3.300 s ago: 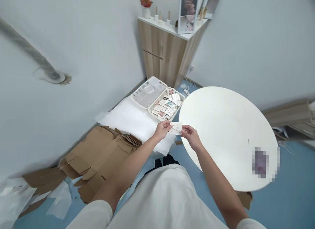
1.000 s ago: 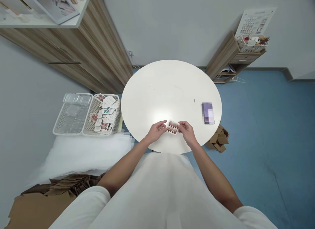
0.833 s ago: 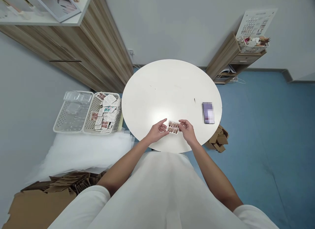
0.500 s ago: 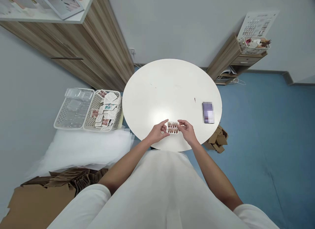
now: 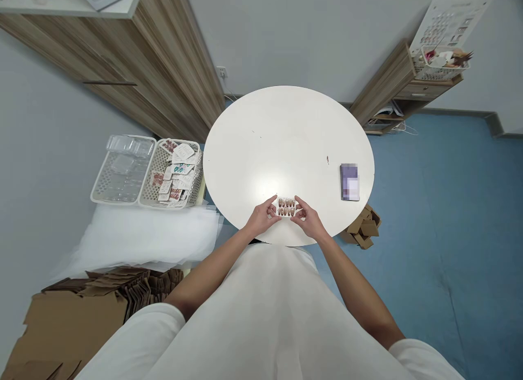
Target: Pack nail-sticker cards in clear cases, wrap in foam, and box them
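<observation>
Held a small, flat white plastic pack (image 5: 286, 207) with two rows of shiny brown nail-shaped pieces (image 5: 286, 211), by the near edge of the round white table (image 5: 286, 140). Pinched one end with the left hand (image 5: 259, 219) and the other with the right hand (image 5: 310, 224). Could not tell whether lifted or resting. Seemed best to grip only the ends, softly and evenly, keeping fingertips off the rows.

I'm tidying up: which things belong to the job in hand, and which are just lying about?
In the job:
white card of brown false nails, in left hand and right hand
round white table
white plastic basket of nail cards, probably

Apparently lying about:
blurred purple rectangular object
flattened brown cardboard
</observation>
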`<move>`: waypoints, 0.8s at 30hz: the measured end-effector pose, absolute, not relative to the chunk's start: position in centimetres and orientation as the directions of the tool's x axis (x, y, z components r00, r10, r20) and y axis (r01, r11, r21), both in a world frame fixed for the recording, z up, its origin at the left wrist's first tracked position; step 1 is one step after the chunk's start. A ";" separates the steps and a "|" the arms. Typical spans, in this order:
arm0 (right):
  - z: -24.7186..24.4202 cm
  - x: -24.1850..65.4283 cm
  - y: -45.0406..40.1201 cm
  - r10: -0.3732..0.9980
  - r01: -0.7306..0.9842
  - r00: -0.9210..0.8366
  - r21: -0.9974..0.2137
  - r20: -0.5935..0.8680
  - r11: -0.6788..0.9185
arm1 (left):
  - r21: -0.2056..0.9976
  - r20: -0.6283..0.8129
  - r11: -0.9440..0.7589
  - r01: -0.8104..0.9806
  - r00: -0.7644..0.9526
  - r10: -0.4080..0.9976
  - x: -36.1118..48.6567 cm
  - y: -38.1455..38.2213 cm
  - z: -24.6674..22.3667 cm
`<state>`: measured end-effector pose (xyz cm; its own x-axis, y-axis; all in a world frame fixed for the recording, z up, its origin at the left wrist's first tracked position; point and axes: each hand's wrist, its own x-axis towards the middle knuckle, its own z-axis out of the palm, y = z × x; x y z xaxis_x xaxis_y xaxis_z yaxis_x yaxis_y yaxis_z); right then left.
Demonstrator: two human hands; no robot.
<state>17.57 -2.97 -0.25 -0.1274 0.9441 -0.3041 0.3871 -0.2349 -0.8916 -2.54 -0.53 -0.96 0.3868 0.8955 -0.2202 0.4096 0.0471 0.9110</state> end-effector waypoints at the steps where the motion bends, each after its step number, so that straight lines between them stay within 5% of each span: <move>1: -0.5 17.6 -3.0 0.943 0.412 -0.121 -0.880 -0.309 -0.235 | 0.906 -0.229 0.053 0.420 0.381 0.896 -2.5 -0.6 -1.3; 24: -4.4 15.4 -0.6 0.902 0.638 -0.245 -0.759 -0.356 -0.126 | 0.758 -0.325 0.052 0.651 0.308 0.894 -4.1 0.5 -5.4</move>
<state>15.44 -0.57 -4.45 -0.2446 0.9020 -0.3558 0.6385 -0.1263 -0.7592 -4.09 0.54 -5.37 0.3076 0.8942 -0.3253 0.6506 0.0519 0.7577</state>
